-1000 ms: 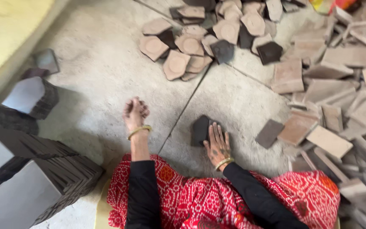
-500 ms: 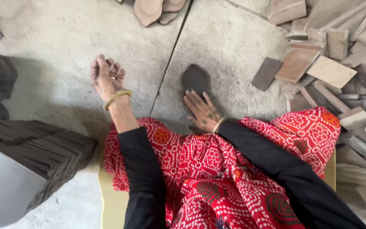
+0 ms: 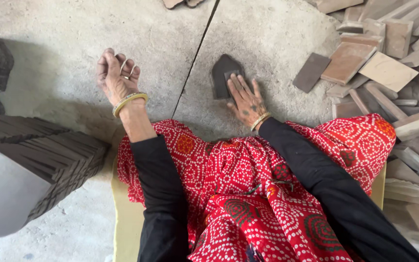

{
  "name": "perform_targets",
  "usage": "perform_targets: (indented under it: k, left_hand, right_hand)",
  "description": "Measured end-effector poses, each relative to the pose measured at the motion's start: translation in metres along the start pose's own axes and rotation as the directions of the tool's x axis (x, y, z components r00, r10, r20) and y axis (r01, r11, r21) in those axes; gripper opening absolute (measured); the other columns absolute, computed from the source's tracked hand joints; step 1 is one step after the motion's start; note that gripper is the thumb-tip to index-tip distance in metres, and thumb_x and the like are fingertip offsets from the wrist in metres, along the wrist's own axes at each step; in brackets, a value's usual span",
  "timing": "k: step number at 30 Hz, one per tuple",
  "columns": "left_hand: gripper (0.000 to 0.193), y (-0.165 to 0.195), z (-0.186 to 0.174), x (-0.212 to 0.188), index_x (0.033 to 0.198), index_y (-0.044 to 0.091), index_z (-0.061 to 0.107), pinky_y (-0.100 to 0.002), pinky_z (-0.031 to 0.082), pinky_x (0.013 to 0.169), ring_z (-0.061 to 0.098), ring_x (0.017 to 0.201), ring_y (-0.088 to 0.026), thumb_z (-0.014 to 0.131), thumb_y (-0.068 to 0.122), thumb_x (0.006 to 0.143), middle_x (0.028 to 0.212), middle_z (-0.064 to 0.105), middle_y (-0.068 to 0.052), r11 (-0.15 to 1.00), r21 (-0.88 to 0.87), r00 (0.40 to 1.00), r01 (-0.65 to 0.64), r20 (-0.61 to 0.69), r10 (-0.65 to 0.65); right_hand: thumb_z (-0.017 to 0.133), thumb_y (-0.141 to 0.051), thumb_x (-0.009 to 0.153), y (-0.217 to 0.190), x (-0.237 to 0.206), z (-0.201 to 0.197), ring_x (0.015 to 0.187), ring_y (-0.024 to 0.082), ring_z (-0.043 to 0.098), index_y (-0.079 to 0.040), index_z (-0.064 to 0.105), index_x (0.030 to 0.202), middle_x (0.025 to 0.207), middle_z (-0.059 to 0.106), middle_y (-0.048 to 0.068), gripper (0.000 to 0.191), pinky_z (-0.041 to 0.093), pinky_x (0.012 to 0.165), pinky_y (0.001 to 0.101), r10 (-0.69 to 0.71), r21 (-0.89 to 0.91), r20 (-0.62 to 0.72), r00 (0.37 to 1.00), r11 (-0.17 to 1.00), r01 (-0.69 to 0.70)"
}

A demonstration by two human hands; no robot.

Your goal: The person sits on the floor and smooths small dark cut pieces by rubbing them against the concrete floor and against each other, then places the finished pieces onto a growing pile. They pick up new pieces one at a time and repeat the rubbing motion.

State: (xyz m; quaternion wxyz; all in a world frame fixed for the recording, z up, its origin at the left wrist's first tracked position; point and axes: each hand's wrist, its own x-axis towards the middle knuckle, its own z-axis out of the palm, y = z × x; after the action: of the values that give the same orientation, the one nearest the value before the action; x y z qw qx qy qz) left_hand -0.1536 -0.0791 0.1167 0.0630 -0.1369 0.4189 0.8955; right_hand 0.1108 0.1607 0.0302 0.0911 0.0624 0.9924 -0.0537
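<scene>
I see the right hand (image 3: 246, 101) still pressed flat on the dark tile (image 3: 222, 74) at centre frame, unmoved since a moment ago, while the left hand (image 3: 116, 74) stays loosely curled and empty (resting on the concrete floor (image 3: 267, 29)).

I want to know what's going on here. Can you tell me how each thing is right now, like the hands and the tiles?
Left hand: loosely curled, holding nothing, resting on the floor.
Right hand: flat, fingers pressing on the dark tile.
Dark tile: lying flat on the concrete floor.
Loose tiles: scattered in a jumbled pile.
Stacked tiles: neatly packed in a leaning row.
</scene>
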Motion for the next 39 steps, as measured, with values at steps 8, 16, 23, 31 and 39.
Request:
perform_targets:
  k: [8, 16, 23, 31, 39]
  left_hand:
    - [0.017, -0.013, -0.023, 0.021, 0.107, 0.009, 0.068, -0.032, 0.054, 0.061, 0.065, 0.07, -0.017, 0.072, 0.022, 0.098, 0.085, 0.069, -0.005, 0.994, -0.111, 1.0, 0.024, 0.01, -0.023]
    - [0.019, -0.051, -0.016, 0.041, 0.109, 0.009, 0.068, -0.029, 0.056, 0.056, 0.067, 0.07, -0.017, 0.074, 0.023, 0.096, 0.086, 0.069, -0.006, 0.998, -0.027, 0.995, 0.048, 0.086, -0.046]
    - [0.022, -0.044, -0.022, 0.041, 0.109, 0.009, 0.068, -0.028, 0.058, 0.058, 0.069, 0.071, -0.016, 0.074, 0.024, 0.095, 0.088, 0.071, -0.005, 0.996, 0.062, 0.998, 0.06, 0.023, -0.061]
    - [0.021, -0.075, 0.005, 0.044, 0.106, 0.008, 0.068, -0.027, 0.054, 0.056, 0.067, 0.069, -0.015, 0.074, 0.026, 0.096, 0.087, 0.07, -0.006, 0.974, 0.202, 0.986, 0.097, 0.117, -0.123]
    - [0.023, -0.1, -0.003, 0.033, 0.106, 0.011, 0.072, -0.027, 0.051, 0.058, 0.066, 0.069, -0.009, 0.068, 0.031, 0.096, 0.085, 0.073, 0.001, 0.717, 0.697, 0.932, 0.002, 0.258, -0.254]
  right_hand:
    - [0.049, -0.047, 0.102, 0.001, -0.009, 0.005, 0.158, 0.027, 0.021, -0.007, 0.026, 0.162, 0.17, 0.027, 0.012, 0.076, 0.013, 0.127, 0.0542, -0.175, -0.035, -0.134, 0.975, 0.985, 0.172]
    - [0.052, -0.047, 0.097, -0.001, 0.012, 0.008, 0.154, 0.029, 0.02, -0.004, 0.025, 0.159, 0.166, 0.026, 0.013, 0.079, 0.013, 0.123, 0.0553, -0.328, -0.05, -0.142, 0.934, 0.945, 0.324]
    - [0.055, -0.046, 0.093, 0.048, -0.001, 0.004, 0.153, 0.026, 0.02, -0.006, 0.024, 0.158, 0.166, 0.025, 0.01, 0.082, 0.013, 0.122, 0.0542, -0.445, -0.067, -0.013, 0.895, 0.894, 0.443]
    - [0.06, -0.045, 0.093, 0.018, 0.019, 0.009, 0.152, 0.029, 0.024, -0.005, 0.032, 0.156, 0.164, 0.03, 0.013, 0.079, 0.013, 0.122, 0.0546, -0.464, 0.013, -0.099, 0.88, 0.884, 0.468]
    - [0.059, -0.045, 0.094, -0.009, 0.026, -0.017, 0.153, 0.029, 0.024, -0.004, 0.034, 0.156, 0.164, 0.03, 0.014, 0.078, 0.014, 0.121, 0.0553, -0.452, 0.116, -0.077, 0.888, 0.881, 0.459]
